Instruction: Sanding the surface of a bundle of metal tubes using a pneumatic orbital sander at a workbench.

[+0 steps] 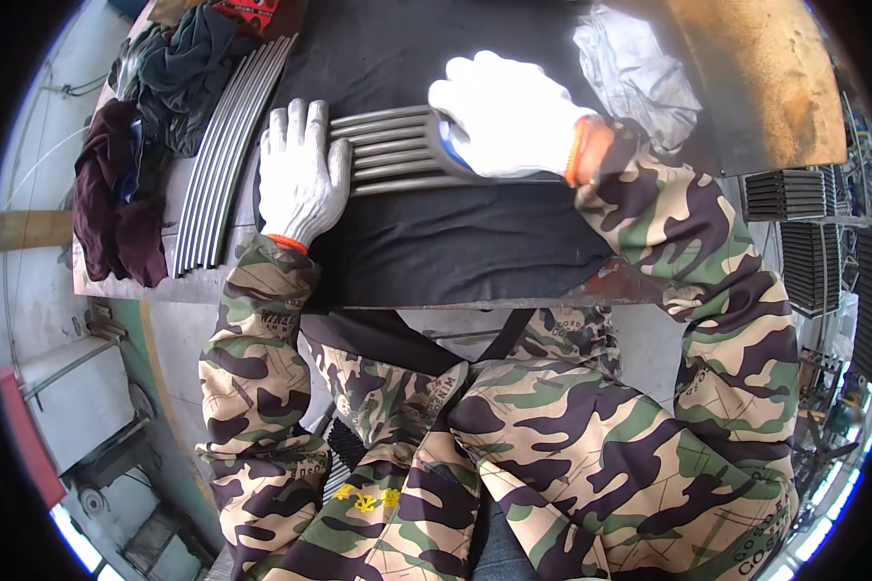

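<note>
Several slim grey metal rods (389, 147) lie side by side, running left to right, on a black cloth (455, 242) spread over the workbench. My left hand (302, 179), in a white knit glove, rests flat across their left ends with its fingers stretched out. Over the middle of the rods, my gloved right hand (509, 116) is closed around a dark piece with a blue edge (450, 145). Motion blur and the glove hide most of that piece, so its kind cannot be made out. The hand also covers the rods' right part.
A second row of rods (233, 155) lies slanted at the left. Beyond it are a dark green cloth (184, 63) and a maroon cloth (116, 194). A pale crumpled cloth (638, 73) sits at the far right. Stacked dark bars (806, 261) stand right of the bench.
</note>
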Action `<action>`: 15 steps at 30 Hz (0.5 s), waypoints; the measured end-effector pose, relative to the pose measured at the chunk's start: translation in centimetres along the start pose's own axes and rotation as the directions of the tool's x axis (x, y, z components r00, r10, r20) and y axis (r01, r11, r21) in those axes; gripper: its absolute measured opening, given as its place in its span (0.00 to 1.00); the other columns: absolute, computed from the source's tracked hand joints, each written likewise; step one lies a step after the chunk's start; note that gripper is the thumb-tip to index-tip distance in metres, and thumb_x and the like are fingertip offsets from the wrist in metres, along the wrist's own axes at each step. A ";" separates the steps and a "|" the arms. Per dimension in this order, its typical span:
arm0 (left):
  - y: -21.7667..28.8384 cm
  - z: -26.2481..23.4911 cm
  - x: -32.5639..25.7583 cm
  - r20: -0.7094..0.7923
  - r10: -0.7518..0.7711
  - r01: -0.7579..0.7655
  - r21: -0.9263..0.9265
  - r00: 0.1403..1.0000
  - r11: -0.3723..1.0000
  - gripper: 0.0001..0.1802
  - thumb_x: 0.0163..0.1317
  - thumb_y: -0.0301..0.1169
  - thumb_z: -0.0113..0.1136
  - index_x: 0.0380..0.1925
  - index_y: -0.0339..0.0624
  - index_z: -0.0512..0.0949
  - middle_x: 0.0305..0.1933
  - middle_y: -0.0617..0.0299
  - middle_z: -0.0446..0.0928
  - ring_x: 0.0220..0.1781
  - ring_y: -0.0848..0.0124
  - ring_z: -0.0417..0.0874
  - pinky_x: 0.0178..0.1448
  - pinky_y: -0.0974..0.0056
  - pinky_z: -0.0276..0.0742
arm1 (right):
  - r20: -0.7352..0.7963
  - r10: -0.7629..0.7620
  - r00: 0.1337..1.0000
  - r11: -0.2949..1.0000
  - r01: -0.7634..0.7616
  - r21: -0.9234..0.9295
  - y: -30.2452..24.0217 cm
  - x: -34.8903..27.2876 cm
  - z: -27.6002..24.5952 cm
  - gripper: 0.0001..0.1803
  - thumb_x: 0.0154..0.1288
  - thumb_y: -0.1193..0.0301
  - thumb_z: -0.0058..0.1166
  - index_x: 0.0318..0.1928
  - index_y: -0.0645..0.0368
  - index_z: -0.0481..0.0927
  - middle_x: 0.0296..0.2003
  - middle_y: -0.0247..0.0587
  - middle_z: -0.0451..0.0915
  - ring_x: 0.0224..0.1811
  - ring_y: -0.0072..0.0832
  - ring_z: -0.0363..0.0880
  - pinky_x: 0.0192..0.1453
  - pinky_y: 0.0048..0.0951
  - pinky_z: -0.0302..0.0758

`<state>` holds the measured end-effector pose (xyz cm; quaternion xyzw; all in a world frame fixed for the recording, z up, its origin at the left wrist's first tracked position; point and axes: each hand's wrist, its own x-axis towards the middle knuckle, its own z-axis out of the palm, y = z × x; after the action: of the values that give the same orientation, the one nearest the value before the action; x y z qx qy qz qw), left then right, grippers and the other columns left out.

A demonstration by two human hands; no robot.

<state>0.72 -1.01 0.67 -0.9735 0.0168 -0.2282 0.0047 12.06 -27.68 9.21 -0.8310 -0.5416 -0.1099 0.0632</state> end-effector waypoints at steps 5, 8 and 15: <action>1.8 0.7 1.5 0.074 -0.009 0.012 -0.034 0.997 0.999 0.32 0.78 0.44 0.52 0.74 0.36 0.70 0.77 0.35 0.68 0.79 0.33 0.65 0.83 0.39 0.57 | 0.172 0.205 0.963 0.979 -0.201 -0.045 1.1 2.8 -1.3 0.15 0.70 0.65 0.52 0.50 0.56 0.84 0.47 0.52 0.83 0.52 0.50 0.85 0.55 0.50 0.83; 0.6 1.0 1.9 0.056 -0.024 0.025 -0.002 0.998 1.000 0.30 0.77 0.44 0.53 0.71 0.36 0.74 0.74 0.36 0.72 0.76 0.35 0.69 0.79 0.40 0.63 | 0.188 0.244 0.951 0.970 -0.241 -0.042 2.0 5.1 -0.1 0.15 0.69 0.63 0.53 0.52 0.53 0.84 0.49 0.51 0.84 0.54 0.50 0.85 0.55 0.50 0.83; 0.3 2.4 3.6 0.051 -0.050 0.052 -0.036 0.997 0.998 0.28 0.75 0.45 0.56 0.65 0.36 0.78 0.68 0.40 0.77 0.70 0.38 0.74 0.73 0.41 0.69 | -0.030 0.462 0.887 0.885 -0.462 -0.049 5.8 1.4 1.0 0.16 0.63 0.65 0.66 0.52 0.50 0.86 0.41 0.43 0.86 0.41 0.41 0.88 0.44 0.41 0.84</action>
<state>4.97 -1.41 0.15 -0.9789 -0.0038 -0.2034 -0.0189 17.99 -28.52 8.68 -0.9364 -0.3246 -0.1135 0.0696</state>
